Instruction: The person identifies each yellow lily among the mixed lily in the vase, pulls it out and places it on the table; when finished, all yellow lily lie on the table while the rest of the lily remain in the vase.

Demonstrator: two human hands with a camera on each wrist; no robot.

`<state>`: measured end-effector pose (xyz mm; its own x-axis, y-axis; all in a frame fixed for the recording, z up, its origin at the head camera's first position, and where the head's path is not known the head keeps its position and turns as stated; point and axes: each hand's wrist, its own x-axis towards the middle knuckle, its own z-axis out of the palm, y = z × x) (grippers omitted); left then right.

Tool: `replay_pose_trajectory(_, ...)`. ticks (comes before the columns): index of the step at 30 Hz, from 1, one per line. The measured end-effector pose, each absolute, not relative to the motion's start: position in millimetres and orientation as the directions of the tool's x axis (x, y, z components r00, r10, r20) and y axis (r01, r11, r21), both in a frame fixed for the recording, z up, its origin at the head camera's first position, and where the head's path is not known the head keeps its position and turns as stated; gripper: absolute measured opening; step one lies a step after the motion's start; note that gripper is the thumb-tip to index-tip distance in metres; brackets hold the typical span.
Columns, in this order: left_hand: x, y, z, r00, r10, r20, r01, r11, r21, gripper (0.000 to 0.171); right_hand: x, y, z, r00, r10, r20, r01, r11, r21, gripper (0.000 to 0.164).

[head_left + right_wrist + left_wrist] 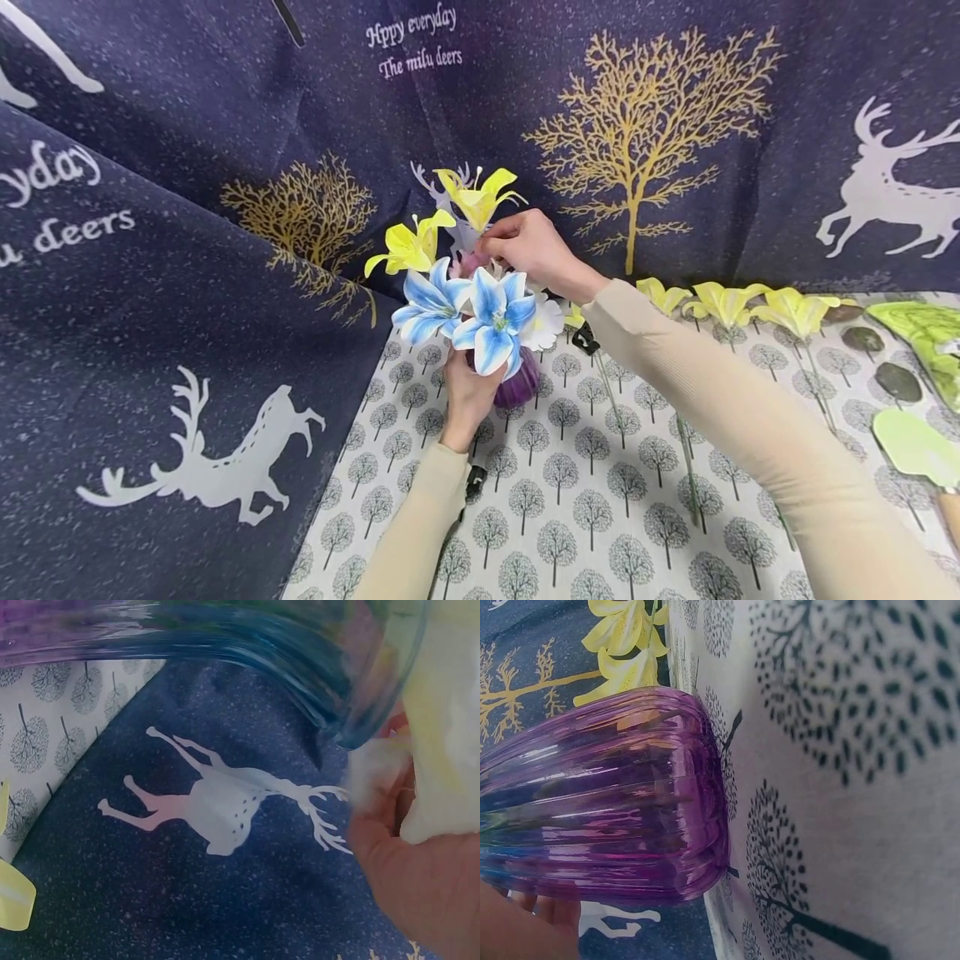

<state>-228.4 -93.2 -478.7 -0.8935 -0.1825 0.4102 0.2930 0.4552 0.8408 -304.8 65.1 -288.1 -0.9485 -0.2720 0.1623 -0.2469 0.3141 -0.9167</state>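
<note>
vase (521, 385) gripped, curled round by left hand (469, 392) | yellow lily (477, 204) apparently pinched underneath by right hand (534, 252) | blue lilies (493, 321) could be dislodged by snagging

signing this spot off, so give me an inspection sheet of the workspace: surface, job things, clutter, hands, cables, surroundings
Surface: tree-print cloth
Job things: purple vase, blue lilies and white flower above it; loose yellow lilies lying right
Clutter: dark stones, pale green tool, at right
Hands: left hand holds the vase; right hand appears to pinch just below the top lily
Cables: nothing clearly seen
Surroundings: dark blue drape with gold trees, white deer
</note>
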Motion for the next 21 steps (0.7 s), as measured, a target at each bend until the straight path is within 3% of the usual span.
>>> replay_pose_trajectory(7,-226.3,-92.3,-475.2,-0.911,-0.200,0.361,0.255,0.417,0.872,0.075,-300.6,72.2,-286.3,-0.941,-0.237,0.243,-0.297,0.226,-0.928,0.018)
replay_pose_trajectory(15,-226.7,-90.2,-473.9,-0.915,-0.186,0.359,0.285,0.334,0.898,0.086,-293.6,86.5,-273.7,-0.930,-0.125,0.346,-0.362,0.142,-0.921,0.021)
replay_pose_trajectory(21,-228.5,-90.2,-476.4,-0.896,-0.172,0.409,0.332,0.352,0.875,0.085,-286.9,97.9,-256.0,-0.895,-0.028,0.445,-0.446,0.042,-0.894,0.017)
